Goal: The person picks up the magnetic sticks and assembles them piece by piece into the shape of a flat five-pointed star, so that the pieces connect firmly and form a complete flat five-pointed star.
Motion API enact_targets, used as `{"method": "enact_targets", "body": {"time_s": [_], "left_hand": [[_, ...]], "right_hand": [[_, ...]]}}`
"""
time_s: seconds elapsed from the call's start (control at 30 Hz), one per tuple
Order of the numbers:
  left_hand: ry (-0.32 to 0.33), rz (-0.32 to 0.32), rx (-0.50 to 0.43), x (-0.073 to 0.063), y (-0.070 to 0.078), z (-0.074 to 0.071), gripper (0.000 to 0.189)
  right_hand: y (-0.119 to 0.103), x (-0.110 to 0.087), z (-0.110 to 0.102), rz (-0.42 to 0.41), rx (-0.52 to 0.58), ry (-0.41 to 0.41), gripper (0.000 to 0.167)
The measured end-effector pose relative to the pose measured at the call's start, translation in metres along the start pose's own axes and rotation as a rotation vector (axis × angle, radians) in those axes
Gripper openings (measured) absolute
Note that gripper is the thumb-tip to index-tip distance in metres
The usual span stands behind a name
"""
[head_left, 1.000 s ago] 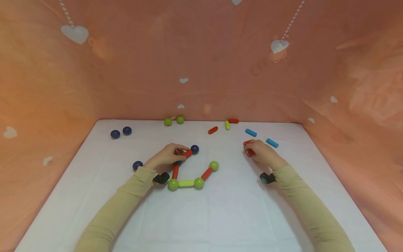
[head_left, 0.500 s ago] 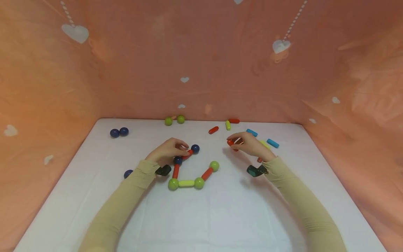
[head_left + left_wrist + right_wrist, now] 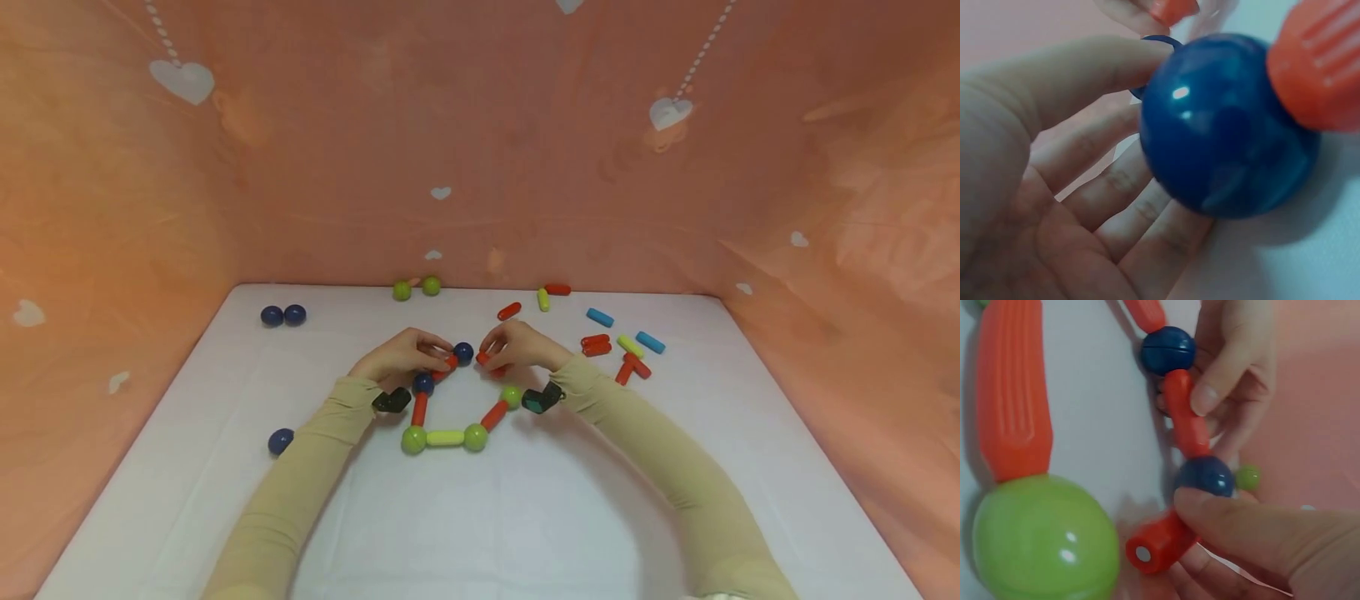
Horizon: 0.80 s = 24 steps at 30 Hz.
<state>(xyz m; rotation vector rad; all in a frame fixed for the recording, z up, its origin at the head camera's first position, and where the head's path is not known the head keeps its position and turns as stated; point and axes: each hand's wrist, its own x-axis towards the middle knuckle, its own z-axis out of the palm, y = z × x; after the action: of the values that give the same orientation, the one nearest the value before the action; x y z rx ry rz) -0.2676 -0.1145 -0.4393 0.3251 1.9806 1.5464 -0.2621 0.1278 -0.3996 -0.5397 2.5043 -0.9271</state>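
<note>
Red rod (image 3: 1159,545) pinched in right hand (image 3: 523,343), just beside blue ball (image 3: 463,353); left hand (image 3: 402,354) pinches chain (image 3: 446,437) on table (image 3: 465,525). Four rods (image 3: 419,410), five balls (image 3: 414,439) joined; gap to green ball (image 3: 512,397) unbridged.

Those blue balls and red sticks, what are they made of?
Blue balls: probably hard plastic, glossy; bright highlights and a seam line on one suggest moulding.
Red sticks: likely moulded plastic with a softer sheen, judging by their even ridges.
Pale disc in one stick's end: perhaps metal, though its look alone leaves that open.
</note>
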Motion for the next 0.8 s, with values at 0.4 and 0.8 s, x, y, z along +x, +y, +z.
{"method": "enact_targets", "body": {"time_s": [0.4,0.8], "left_hand": [[0.003,0.054,0.207,0.006,0.012,0.003,0.056],[-0.086,0.078,0.24,0.034,0.03,0.023,0.035]], "right_hand": [[-0.002,0.006,0.008,0.026,-0.055,0.056,0.033],[0.009,-0.055,0.01,0.206,-0.121,-0.004,0.041]]}}
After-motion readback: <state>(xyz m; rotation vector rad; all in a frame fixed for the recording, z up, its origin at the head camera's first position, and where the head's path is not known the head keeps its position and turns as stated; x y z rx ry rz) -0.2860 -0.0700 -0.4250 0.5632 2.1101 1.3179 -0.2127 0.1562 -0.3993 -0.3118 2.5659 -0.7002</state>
